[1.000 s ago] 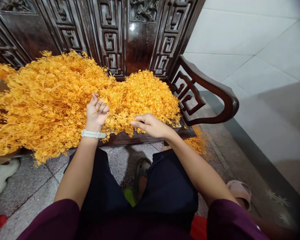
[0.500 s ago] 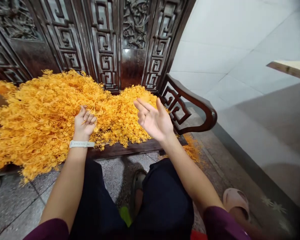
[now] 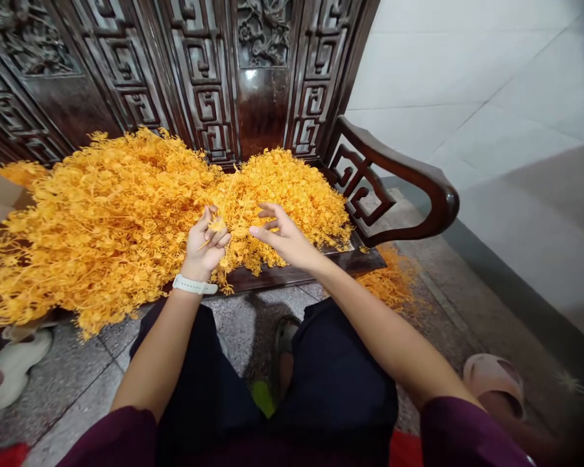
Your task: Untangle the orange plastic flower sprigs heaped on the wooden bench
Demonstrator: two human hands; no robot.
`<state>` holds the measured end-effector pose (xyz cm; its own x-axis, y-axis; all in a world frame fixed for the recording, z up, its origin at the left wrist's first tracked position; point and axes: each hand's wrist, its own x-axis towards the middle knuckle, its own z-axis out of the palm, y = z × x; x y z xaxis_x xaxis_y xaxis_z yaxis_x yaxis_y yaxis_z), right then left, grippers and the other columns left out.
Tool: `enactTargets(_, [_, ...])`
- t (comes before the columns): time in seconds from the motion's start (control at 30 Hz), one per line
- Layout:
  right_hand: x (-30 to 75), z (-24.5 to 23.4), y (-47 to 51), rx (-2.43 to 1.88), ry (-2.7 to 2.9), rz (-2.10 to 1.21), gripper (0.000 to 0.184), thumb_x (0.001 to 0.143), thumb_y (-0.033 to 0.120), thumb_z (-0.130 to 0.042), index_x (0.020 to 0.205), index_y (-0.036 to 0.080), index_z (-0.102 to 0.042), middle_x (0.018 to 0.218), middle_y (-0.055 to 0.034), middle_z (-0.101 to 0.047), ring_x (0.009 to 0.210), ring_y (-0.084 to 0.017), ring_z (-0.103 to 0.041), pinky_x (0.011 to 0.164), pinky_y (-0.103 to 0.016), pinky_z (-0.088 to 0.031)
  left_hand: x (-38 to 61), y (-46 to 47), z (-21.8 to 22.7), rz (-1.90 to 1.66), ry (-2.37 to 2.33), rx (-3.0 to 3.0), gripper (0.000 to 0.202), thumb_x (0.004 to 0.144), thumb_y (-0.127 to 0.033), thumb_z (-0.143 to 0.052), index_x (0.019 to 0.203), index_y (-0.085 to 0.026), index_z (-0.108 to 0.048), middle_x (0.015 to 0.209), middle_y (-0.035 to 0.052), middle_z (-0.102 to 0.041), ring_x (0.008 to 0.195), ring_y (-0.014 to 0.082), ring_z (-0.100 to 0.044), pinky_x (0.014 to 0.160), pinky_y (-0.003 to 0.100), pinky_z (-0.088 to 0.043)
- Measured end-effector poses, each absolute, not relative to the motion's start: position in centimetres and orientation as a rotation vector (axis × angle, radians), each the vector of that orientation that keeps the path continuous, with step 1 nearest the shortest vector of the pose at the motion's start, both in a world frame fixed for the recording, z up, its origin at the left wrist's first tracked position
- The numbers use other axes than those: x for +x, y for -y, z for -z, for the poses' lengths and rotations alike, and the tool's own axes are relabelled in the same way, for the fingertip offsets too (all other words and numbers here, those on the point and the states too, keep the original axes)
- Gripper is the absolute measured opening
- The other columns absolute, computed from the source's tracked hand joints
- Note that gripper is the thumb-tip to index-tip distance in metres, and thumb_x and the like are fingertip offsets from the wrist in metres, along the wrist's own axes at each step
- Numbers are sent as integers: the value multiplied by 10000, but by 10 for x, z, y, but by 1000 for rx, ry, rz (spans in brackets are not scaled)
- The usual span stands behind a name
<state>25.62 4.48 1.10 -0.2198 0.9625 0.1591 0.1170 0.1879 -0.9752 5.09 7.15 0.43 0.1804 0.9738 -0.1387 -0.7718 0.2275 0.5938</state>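
Note:
A big heap of orange-yellow artificial flower sprigs (image 3: 121, 207) covers the seat of a dark carved wooden bench, with a second mound (image 3: 296, 188) toward its right end. My left hand (image 3: 207, 241), a pale watch band at the wrist, is closed around the thin stem of an orange flower sprig (image 3: 219, 226). The stem's cut end sticks out below the fingers. Just to the right, my right hand (image 3: 283, 239) faces it with curved fingers apart and nothing visible in them. It hovers before the right mound.
The bench's curved armrest (image 3: 413, 188) rises at the right, beside a white tiled wall (image 3: 467, 78). Fallen orange bits (image 3: 394, 279) lie on the floor below it. Slippered feet show at the lower left (image 3: 19, 370) and lower right (image 3: 494, 383).
My left hand has moved right with the sprig. My right hand has turned from palm-up with fingers stretched to curved fingers, coming closer to the left. The view has shifted slightly.

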Motion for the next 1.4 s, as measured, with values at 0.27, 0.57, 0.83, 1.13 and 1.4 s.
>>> enactTargets(0.27, [245,6,-55,-880,1367,-1593,400,868,396,-788,1183,216,-621,928,-31,-654,794,-163,-609,688,-314,-527,68,-67,1,-1250,-623,652,314,1115,-294,-458,892,-192,-653,416,-100,-320,304,55,-200,367,167,-227])
enactTargets(0.57, [250,4,-55,-856,1336,-1615,279,819,352,-824,1008,193,-693,855,-26,-674,726,-144,-578,646,-317,-529,58,-74,-4,-1347,-713,598,301,1114,-324,-476,883,-202,-626,406,-114,-298,304,50,-183,391,172,-258])
enactTargets(0.83, [280,3,-65,-913,1283,-1468,240,863,374,-777,914,194,-627,753,-26,-674,586,-115,-540,567,-315,-457,4,-92,-7,-1541,-685,479,307,1118,-285,-462,865,-207,-618,408,-107,-304,309,54,-226,374,195,-210])
enactTargets(1.13, [264,20,-63,-1008,1425,-1516,589,823,404,-841,1305,222,-556,1259,-124,-636,845,-161,-617,630,-303,-567,33,-80,-3,-1351,-502,436,293,1097,-177,-424,876,-189,-618,460,-97,-305,324,57,-269,375,204,-228])
enactTargets(1.4, [245,29,-70,-712,1346,-1664,551,716,362,-917,1187,221,-670,1139,-55,-691,809,-132,-603,689,-264,-541,69,-69,6,-1114,-591,476,320,1108,-231,-441,859,-174,-634,415,-98,-329,297,56,-234,360,183,-192])
